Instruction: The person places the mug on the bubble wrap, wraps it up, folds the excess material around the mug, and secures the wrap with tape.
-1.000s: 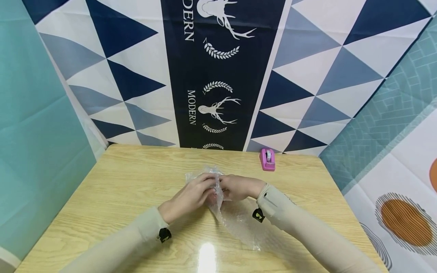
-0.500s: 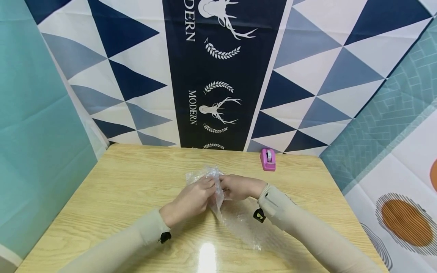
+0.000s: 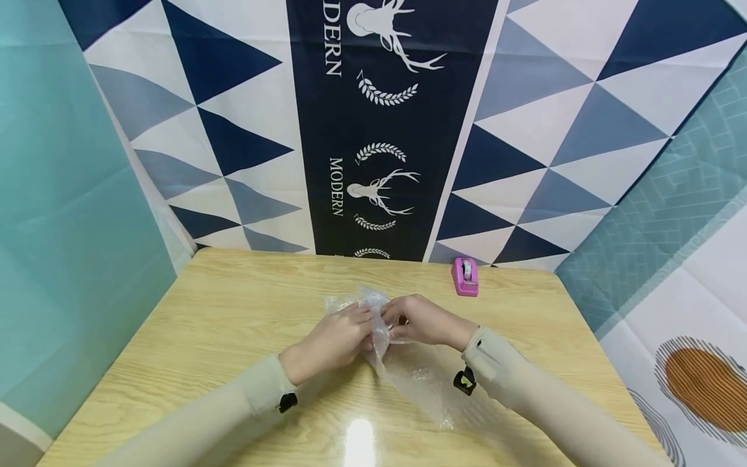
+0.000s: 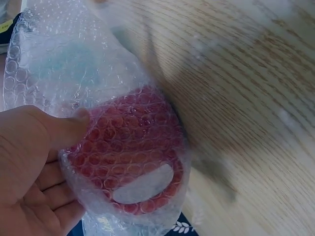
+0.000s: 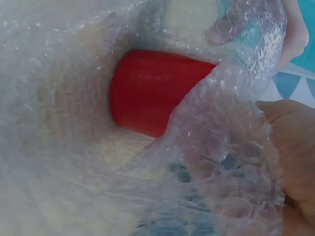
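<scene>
A red, smooth, rounded object [image 5: 147, 93] lies partly inside a sheet of clear bubble wrap [image 3: 420, 389] near the middle of the table. Through the plastic, the left wrist view shows its red side with a pale oval patch. My left hand [image 3: 335, 337] grips the wrapped object from the left, thumb on the plastic and fingers tucked behind it. On the other side, my right hand [image 3: 428, 321] pinches the edge of the wrap, with its thumb [image 5: 290, 118] against the plastic. One end of the red object is uncovered in the right wrist view.
A pink tape dispenser [image 3: 465, 277] stands at the back right of the wooden table [image 3: 222, 324]. Loose bubble wrap trails toward the front right, under the right forearm. Patterned fabric [image 3: 373, 130] hangs along the table's back edge.
My right hand has shifted slightly to the right and its knuckles are raised. The left hand keeps its grip after settling lower on the wrap. The head view has shifted a little.
</scene>
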A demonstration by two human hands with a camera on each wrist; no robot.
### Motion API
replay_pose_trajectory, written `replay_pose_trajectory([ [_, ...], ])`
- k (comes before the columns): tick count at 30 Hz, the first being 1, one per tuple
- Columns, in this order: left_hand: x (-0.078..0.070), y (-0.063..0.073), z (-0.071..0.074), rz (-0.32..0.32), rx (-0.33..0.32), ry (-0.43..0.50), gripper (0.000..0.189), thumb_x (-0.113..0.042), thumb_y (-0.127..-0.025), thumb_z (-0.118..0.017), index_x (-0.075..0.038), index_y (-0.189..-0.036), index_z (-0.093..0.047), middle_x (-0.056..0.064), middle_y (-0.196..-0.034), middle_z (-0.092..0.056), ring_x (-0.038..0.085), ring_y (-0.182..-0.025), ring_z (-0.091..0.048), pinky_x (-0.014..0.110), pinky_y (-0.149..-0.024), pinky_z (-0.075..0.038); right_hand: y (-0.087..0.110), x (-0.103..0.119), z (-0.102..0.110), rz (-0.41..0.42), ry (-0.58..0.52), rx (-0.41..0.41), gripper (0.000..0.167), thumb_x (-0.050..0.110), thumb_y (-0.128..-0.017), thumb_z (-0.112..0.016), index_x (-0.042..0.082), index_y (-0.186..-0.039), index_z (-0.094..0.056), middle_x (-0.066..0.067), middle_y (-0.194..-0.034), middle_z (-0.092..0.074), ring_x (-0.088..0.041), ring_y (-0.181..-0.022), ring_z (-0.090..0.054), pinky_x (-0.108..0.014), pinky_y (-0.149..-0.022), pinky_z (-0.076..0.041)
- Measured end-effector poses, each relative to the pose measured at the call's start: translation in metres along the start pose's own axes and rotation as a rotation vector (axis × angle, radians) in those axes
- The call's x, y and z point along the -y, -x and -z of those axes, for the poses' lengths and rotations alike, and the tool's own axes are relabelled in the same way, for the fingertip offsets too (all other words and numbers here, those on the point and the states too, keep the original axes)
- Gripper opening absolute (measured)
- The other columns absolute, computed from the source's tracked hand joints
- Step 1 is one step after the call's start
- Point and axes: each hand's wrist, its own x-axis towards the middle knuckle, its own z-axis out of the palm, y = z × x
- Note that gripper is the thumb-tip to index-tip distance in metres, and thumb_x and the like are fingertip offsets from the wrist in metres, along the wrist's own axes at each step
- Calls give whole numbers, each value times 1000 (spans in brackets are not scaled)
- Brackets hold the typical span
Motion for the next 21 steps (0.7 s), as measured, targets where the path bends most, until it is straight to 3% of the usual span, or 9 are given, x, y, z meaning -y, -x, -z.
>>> replay_pose_trajectory([
  [4, 1, 1, -3, -21, -47, -27, 31, -25, -90, -79, -11, -117, -72, 6, -123, -74, 24, -119, -69, 44, -112, -48, 4, 4, -4, -41, 8, -63, 27, 5, -86, -81, 5, -110, -69, -7, -107, -71, -16, -89, -67, -33, -77, -61],
  [8, 4, 4, -6, -59, -96, -75, 29, -23, -89, -81, -12, -114, -72, 5, -120, -73, 22, -115, -70, 40, -110, -50, 6, 9, -4, -47, 77, -72, 52, 7, -88, -81, 5, -135, -59, -12, -114, -64, -20, -91, -68, -29, -77, -60],
  [10, 5, 5, -8, -75, -117, -91, 30, -23, -90, -80, -11, -116, -72, 5, -120, -73, 22, -114, -70, 39, -108, -52, 6, 12, -3, -47, 124, -56, 56, 9, -89, -80, 8, -141, -59, -15, -116, -61, -22, -93, -68, -29, -79, -60],
  [12, 5, 5, -8, -85, -129, -99, 33, -21, -90, -79, -11, -120, -71, 5, -123, -71, 22, -115, -69, 39, -107, -53, 6, 15, -1, -64, 143, -41, 52, 10, -89, -80, 7, -138, -62, -16, -115, -58, -24, -92, -68, -31, -79, -60],
  [17, 6, 4, -6, -89, -132, -85, 34, -17, -91, -77, -11, -123, -71, 4, -125, -71, 22, -116, -69, 41, -105, -54, 5, 21, 2, -129, 169, -44, 33, 7, -86, -82, 3, -116, -69, -14, -111, -58, -26, -91, -66, -34, -80, -59],
  [21, 6, 3, -5, -75, -113, -86, 32, -16, -90, -77, -12, -121, -71, 3, -124, -72, 22, -115, -69, 41, -103, -54, 4, 23, 0, -145, 189, -55, 31, 5, -85, -82, 3, -113, -67, -14, -111, -58, -26, -91, -66, -35, -80, -59],
])
